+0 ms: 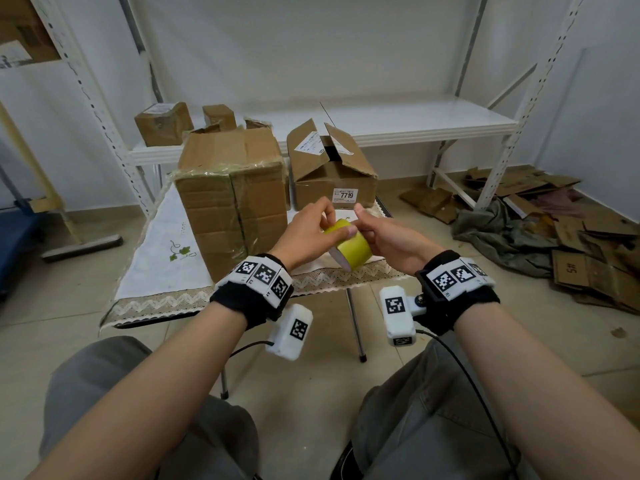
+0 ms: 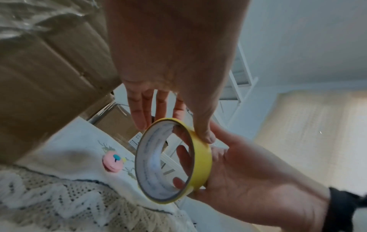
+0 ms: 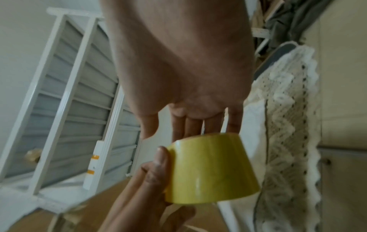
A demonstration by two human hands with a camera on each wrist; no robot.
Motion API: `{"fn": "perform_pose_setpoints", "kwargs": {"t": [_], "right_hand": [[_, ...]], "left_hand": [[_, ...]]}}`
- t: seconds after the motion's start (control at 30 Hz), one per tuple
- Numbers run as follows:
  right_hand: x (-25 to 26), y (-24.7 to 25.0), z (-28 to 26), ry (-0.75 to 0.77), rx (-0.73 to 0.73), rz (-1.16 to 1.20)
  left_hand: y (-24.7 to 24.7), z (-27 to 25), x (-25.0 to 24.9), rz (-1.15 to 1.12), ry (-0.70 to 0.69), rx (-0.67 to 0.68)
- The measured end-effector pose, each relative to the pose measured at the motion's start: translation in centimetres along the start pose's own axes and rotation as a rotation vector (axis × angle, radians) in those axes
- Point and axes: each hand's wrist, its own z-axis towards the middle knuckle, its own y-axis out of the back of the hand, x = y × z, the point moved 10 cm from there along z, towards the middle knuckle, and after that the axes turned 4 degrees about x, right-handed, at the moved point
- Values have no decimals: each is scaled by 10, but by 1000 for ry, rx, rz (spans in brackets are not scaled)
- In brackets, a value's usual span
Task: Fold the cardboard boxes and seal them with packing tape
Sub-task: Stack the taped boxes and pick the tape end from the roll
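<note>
Both hands hold a yellow packing tape roll (image 1: 351, 249) in the air above the near edge of the table (image 1: 166, 271). My left hand (image 1: 311, 230) pinches the roll, thumb on its outer face and fingers on the far side. My right hand (image 1: 382, 237) grips the other side; in the left wrist view its fingers pass through the tape roll's (image 2: 202, 157) core. On the table stand a plastic-wrapped bundle of cardboard boxes (image 1: 235, 195) and an open cardboard box (image 1: 332, 174) labelled 7719 with its flaps up.
A small pink object (image 2: 112, 161) lies on the lace-edged cloth. Small boxes (image 1: 162, 123) sit on the white shelf (image 1: 415, 123) behind. Flattened cardboard (image 1: 588, 244) and a grey-green cloth (image 1: 502, 233) cover the floor at right. A broom (image 1: 83, 245) lies at left.
</note>
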Motion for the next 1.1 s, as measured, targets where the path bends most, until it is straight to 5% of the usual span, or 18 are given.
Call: {"fn": "perform_pose_setpoints", "kwargs": {"t": [0.23,0.43,0.73,1.1], "right_hand": [[-3,9,1,106,10,-35],[-5,14,0,115,-26,-36],[-6,14,0,120,-41,74],[-16,18,4,37,-93,221]], "left_hand": [[-5,-2,7,-111,39,66],[0,-7,-11,-177,-111,26],[6,-14,-20,-247,-150,3],[21,-36,-32,-110,-329,-117]]}}
